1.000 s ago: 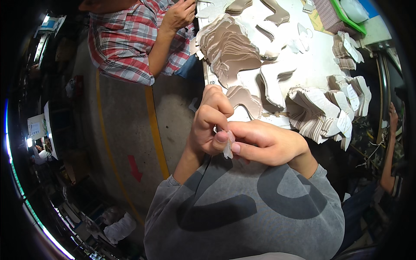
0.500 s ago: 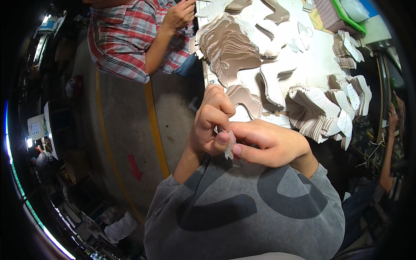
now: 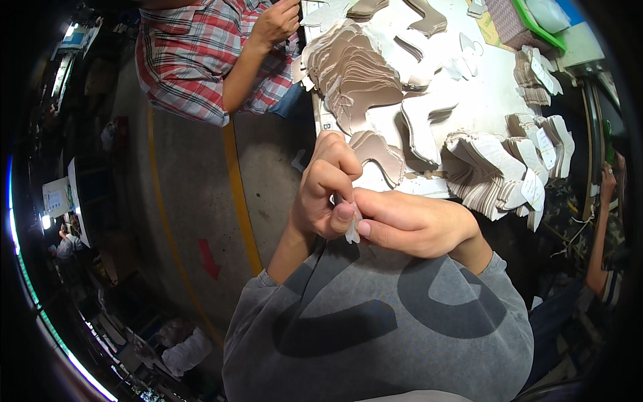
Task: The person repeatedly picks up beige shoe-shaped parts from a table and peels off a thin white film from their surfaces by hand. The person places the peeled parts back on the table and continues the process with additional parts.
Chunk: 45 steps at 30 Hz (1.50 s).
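Observation:
Close in front of my grey shirt, both hands meet over a small pale piece of thin sheet material (image 3: 353, 232). My left hand (image 3: 325, 187) has its fingers curled, with the thumb pressed against the piece. From the other side, my right hand (image 3: 418, 222) pinches it between thumb and fingertips. Most of the piece is hidden by my fingers; only a narrow whitish strip shows. Just beyond my hands, a small pile of curved beige cut pieces (image 3: 379, 153) lies at the table's near edge, beside a stack of pale angled pieces (image 3: 420, 134).
A large fanned stack of beige cut pieces (image 3: 351, 77) covers the left of the white table (image 3: 492, 100). Labelled bundles (image 3: 485, 167) stand at the right, below a green-rimmed bin (image 3: 536, 23). A person in a plaid shirt (image 3: 194, 60) is at the left; another person's arm (image 3: 599, 234) shows right.
My hands and the small piece have shifted very slightly left. My grip looks the same. The person in plaid has barely moved.

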Tool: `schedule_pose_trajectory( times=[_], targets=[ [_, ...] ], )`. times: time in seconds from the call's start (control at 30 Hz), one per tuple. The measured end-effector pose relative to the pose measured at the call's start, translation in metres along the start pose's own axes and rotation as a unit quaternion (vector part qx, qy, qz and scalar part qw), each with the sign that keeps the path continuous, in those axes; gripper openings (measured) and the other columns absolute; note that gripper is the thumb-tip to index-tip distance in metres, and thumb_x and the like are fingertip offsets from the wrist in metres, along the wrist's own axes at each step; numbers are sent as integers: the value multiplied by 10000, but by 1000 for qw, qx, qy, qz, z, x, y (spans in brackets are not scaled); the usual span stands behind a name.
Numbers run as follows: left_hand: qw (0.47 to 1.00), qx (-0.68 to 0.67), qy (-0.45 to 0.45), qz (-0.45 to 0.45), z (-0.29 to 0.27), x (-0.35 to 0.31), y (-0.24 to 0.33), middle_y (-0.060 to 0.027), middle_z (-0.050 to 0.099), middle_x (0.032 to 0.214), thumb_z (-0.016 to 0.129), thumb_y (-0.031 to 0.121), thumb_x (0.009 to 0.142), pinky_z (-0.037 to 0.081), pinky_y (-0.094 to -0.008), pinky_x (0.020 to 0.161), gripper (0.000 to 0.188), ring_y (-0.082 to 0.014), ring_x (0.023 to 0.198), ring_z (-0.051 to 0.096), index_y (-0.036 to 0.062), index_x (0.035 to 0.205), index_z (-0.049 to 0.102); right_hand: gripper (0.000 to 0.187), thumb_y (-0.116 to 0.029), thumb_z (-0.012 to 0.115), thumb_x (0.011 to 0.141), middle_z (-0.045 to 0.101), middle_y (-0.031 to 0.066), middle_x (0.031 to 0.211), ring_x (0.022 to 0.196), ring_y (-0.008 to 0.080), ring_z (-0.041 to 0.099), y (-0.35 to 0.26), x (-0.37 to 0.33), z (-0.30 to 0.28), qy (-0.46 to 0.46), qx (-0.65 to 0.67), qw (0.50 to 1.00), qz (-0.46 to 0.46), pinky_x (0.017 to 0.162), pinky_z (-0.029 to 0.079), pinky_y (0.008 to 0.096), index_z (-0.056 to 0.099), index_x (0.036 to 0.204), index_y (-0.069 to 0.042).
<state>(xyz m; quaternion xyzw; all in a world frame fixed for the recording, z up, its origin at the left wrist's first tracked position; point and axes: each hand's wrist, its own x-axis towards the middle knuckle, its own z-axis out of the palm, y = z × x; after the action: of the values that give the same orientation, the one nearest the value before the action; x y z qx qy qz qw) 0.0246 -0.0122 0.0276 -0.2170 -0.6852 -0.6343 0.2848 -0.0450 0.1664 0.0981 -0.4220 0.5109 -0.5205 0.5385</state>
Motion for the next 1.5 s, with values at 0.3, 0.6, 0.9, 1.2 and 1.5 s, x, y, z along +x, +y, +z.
schedule_pose_trajectory(
  times=[0.3,0.6,0.9,1.2,1.5],
  targets=[
    [1000,-16,-9,7,-1,0,-3,-40,482,802,592,408,1017,356,-387,758,320,-200,734,403,122,945,467,135,-129,439,1075,577,137,868,783,282,571,1,-1,3,22,-16,999,-24,755,477,404,508,1096,-14],
    [998,-60,-17,-9,0,-1,-5,-42,472,789,584,385,1013,337,-383,750,299,-189,720,381,122,958,452,180,-131,438,1074,647,138,880,803,276,643,2,-2,2,20,-11,1000,17,765,514,392,564,1090,-3],
    [995,-93,-4,-26,4,-3,-8,-35,442,791,571,370,1010,326,-382,762,283,-179,735,353,126,952,439,191,-162,450,1087,651,113,796,734,256,651,-1,1,3,38,16,999,21,704,512,376,535,1043,3],
    [992,-121,6,-31,7,-3,-8,-40,442,802,561,363,1011,323,-396,783,272,-177,758,350,124,965,438,232,-187,455,1100,611,81,768,707,190,600,-3,4,3,48,41,998,18,681,490,344,544,982,-8],
    [990,-138,27,-26,12,-3,-10,-37,447,807,556,411,1030,328,-392,784,314,-171,762,359,124,973,440,236,-210,455,1108,555,11,787,707,103,517,5,5,5,47,111,992,25,653,452,298,555,1013,-19]
  ],
)
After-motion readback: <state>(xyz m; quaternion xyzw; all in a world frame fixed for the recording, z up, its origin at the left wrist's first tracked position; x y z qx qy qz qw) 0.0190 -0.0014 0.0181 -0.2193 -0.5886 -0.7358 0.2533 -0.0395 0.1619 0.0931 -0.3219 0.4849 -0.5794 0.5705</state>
